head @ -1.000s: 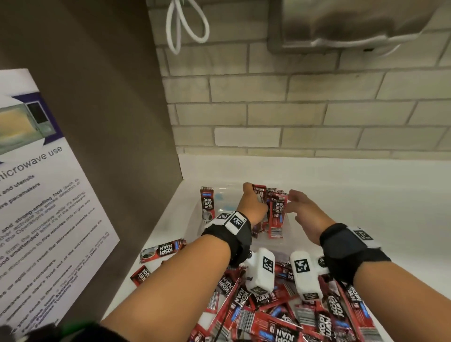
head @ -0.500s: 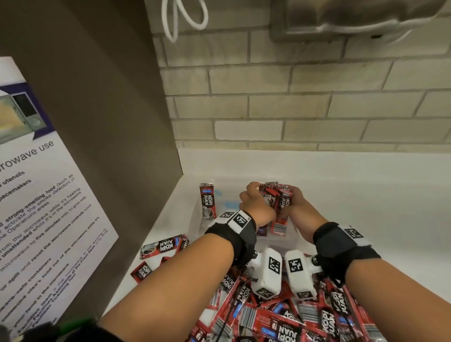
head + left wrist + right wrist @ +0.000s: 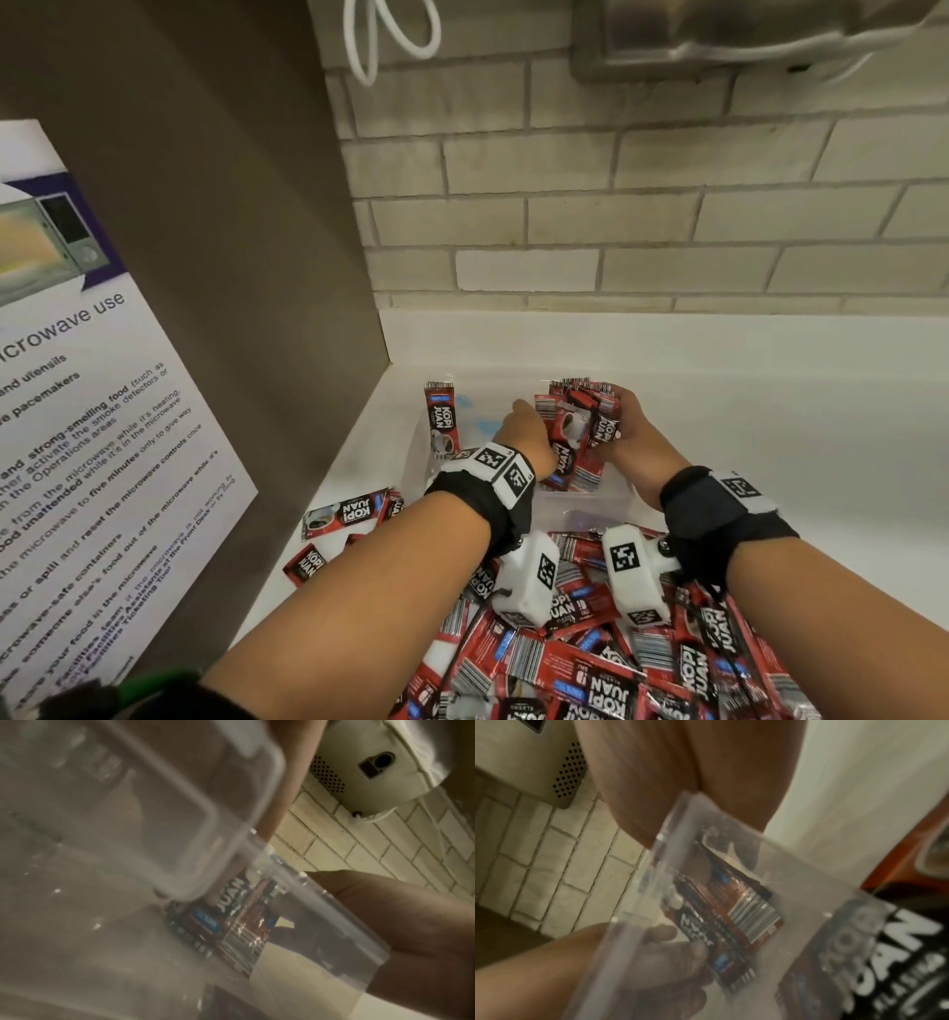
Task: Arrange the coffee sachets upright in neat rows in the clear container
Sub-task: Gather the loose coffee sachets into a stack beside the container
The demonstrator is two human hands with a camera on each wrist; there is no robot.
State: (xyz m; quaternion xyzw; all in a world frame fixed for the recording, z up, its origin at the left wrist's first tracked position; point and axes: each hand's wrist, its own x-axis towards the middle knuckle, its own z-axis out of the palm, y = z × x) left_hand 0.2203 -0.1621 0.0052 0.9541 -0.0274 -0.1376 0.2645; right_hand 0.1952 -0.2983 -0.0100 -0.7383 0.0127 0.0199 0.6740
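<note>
"KOPI JUAN" sachets (image 3: 598,429), "microwave use" poster (image 3: 77,390)

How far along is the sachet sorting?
Early. Done: one sachet stands upright at the container's left end. In hand: the left hand and right hand squeeze a bundle together inside it. Left: the big loose pile in front.

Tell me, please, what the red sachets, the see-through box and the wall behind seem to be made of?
Red Kopi Juan coffee sachets: probably glossy plastic or foil film, since they crinkle and shine.
Clear rectangular container: rigid transparent plastic by its look; the bundle both hands hold shows through its wall in the wrist views.
Back wall: matt beige brick or brick-shaped tile with grey joints.
</note>
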